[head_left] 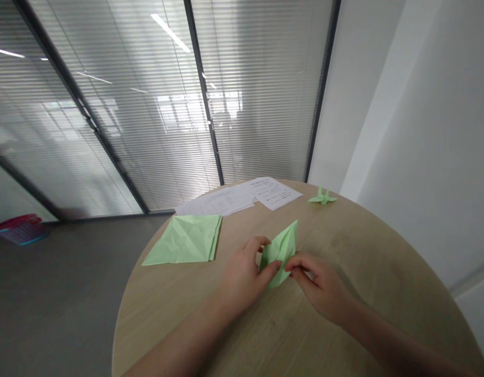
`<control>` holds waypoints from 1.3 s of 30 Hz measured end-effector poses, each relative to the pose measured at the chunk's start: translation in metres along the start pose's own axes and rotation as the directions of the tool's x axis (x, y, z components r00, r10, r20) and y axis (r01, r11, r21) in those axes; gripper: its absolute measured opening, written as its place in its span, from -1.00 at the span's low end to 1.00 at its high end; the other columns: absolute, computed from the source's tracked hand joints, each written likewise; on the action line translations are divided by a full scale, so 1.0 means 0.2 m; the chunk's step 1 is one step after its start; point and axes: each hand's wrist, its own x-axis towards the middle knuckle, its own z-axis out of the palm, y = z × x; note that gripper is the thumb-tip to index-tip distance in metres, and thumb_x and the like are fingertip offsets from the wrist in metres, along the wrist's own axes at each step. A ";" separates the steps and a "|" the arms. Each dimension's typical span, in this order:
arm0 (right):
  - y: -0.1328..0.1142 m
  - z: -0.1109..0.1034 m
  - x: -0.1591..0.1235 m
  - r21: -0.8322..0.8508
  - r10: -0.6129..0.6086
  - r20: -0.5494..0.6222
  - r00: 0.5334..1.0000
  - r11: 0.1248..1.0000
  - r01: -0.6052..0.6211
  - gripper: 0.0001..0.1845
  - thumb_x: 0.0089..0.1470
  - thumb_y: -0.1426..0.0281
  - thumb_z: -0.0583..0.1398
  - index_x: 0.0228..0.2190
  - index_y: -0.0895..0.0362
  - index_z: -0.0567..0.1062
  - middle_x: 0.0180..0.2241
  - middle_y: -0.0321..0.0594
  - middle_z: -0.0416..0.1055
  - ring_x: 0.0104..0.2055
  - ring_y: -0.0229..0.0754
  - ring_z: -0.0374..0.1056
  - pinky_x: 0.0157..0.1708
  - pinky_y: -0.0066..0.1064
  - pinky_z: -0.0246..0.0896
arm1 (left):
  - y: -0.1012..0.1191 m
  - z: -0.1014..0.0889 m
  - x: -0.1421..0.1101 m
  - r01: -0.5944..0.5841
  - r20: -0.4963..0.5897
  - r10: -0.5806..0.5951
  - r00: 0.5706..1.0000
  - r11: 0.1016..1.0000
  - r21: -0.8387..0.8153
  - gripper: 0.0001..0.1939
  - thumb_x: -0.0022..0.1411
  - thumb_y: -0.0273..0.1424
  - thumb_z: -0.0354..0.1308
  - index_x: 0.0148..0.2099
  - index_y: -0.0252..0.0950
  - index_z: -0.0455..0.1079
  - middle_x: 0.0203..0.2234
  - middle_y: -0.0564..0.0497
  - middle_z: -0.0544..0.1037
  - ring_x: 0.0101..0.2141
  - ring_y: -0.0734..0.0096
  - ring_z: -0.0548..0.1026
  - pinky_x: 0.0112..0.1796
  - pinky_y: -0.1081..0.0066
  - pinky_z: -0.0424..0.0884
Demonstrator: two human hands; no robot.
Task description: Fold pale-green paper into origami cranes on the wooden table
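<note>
A folded piece of light green origami paper (285,245), roughly diamond-shaped with a pointed top and a crease down its middle, is between my two hands above the table. My left hand (247,269) grips its left side, thumb across the front and fingers curled behind. At its right edge, my right hand (318,283) is closed in a pinch, thumb against the bent forefinger. The paper's lower part is partly covered by my left thumb. To the left lies a stack of creased green paper sheets (187,238).
The round wooden table (155,298) has printed white sheets (271,192) at its far edge. A small folded green paper figure (322,197) sits at the far right. Blinds-covered glass panels (261,125) stand behind, a white wall (434,157) at right. A red-rimmed basket (20,230) is on the floor.
</note>
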 end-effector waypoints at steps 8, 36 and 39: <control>-0.01 -0.01 0.00 -0.027 -0.072 0.034 0.997 0.997 0.073 -0.79 0.20 0.52 0.06 -0.35 0.08 0.47 -0.40 -0.28 0.48 -0.35 -0.22 0.41 -0.30 -0.41 0.25 | -0.01 0.00 -0.01 -0.001 0.004 0.001 1.000 1.000 0.022 -0.72 0.28 -0.43 0.07 0.04 -0.23 0.31 -0.09 -0.10 0.56 -0.24 0.27 0.56 -0.30 0.35 0.46; -0.04 0.00 -0.03 -0.016 -0.185 -0.066 0.981 0.983 0.184 -0.66 0.27 0.43 0.12 0.05 -0.05 0.43 -0.08 -0.15 0.49 -0.07 -0.13 0.44 -0.04 -0.29 0.36 | -0.05 0.01 0.06 0.174 -0.040 -0.222 0.974 0.854 -0.489 -0.93 0.12 -0.44 0.07 -0.32 -0.23 0.21 -0.55 0.15 0.32 -0.50 0.47 0.34 -0.47 0.49 0.25; -0.02 0.01 -0.03 0.108 -0.088 -0.145 0.985 0.989 0.105 -0.51 0.28 0.37 0.13 0.21 -0.10 0.26 -0.04 -0.17 0.46 -0.10 -0.16 0.44 -0.06 -0.29 0.38 | -0.06 0.03 0.06 0.189 0.025 -0.216 0.976 0.786 -0.589 -0.83 0.08 -0.46 0.12 -0.22 -0.25 0.30 -0.46 0.10 0.45 -0.43 0.40 0.44 -0.41 0.44 0.33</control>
